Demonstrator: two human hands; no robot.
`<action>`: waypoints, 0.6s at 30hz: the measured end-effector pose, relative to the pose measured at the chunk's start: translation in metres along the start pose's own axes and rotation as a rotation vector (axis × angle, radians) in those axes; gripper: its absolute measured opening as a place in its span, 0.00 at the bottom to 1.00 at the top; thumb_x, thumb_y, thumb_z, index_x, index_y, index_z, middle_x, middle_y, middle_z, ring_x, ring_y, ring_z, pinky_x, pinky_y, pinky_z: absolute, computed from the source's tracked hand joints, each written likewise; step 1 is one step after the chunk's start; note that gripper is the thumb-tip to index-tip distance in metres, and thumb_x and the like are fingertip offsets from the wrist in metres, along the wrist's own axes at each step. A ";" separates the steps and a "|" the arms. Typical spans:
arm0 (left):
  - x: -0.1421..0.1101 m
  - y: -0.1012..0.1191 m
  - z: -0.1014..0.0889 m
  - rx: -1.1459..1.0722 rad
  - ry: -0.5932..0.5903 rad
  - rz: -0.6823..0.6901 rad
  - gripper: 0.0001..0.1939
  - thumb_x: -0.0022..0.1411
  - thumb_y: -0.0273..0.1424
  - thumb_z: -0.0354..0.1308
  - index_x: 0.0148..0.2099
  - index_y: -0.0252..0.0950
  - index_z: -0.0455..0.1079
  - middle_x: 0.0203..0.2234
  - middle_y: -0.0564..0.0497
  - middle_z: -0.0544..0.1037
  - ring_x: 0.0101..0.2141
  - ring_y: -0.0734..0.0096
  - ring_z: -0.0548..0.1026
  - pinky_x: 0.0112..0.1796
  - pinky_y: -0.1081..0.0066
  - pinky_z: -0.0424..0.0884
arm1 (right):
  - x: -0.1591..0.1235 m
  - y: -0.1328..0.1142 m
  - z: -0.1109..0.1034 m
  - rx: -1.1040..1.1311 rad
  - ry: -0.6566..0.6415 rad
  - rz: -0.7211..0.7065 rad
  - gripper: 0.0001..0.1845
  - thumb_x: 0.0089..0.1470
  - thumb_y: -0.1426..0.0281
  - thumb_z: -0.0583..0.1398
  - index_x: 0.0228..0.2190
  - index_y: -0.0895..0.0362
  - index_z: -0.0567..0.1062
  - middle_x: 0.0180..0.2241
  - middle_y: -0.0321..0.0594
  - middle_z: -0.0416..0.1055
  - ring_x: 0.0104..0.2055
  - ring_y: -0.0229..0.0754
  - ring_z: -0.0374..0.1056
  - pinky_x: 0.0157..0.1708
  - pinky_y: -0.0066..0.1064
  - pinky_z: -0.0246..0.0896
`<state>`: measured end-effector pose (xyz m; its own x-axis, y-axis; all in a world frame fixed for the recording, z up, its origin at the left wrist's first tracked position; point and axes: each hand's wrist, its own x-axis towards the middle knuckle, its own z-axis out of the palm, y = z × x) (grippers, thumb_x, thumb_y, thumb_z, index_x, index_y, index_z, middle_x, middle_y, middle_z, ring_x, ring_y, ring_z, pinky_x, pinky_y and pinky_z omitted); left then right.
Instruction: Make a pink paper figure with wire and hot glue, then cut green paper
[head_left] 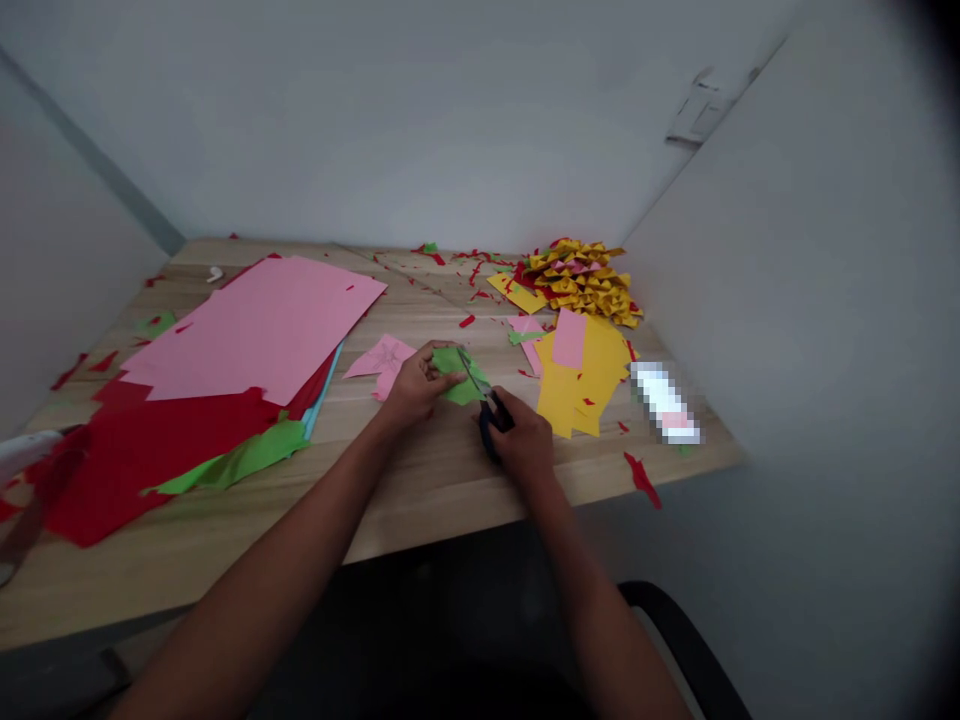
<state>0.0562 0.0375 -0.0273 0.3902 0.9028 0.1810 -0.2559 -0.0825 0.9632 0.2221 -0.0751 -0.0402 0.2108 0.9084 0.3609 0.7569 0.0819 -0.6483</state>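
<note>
A small piece of green paper is pinched in the fingers of my left hand. My right hand grips a pair of scissors with dark handles, its fingers through the loops. The blades lie across the green paper, pointing away and to the left. Just left of my left hand lies a pink paper flower shape with drawn lines on it. To the right of the scissors, yellow paper sheets lie with a small pink paper piece on top.
Large pink sheets, red paper and a green strip cover the table's left side. A pile of folded yellow paper pieces stands at the back right. A blurred-out bright device lies near the right edge. Red scraps are scattered around.
</note>
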 end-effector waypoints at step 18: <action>0.000 -0.001 0.001 0.121 0.054 -0.005 0.21 0.54 0.49 0.66 0.33 0.33 0.73 0.23 0.51 0.76 0.22 0.72 0.72 0.25 0.71 0.72 | 0.003 0.007 0.007 -0.230 0.178 0.056 0.31 0.57 0.62 0.58 0.59 0.63 0.64 0.49 0.56 0.72 0.50 0.55 0.66 0.53 0.49 0.60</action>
<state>0.0571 0.0374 -0.0278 0.3425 0.9242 0.1688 -0.1442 -0.1259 0.9815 0.2236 -0.0687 -0.0481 0.3459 0.8212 0.4539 0.8573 -0.0800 -0.5086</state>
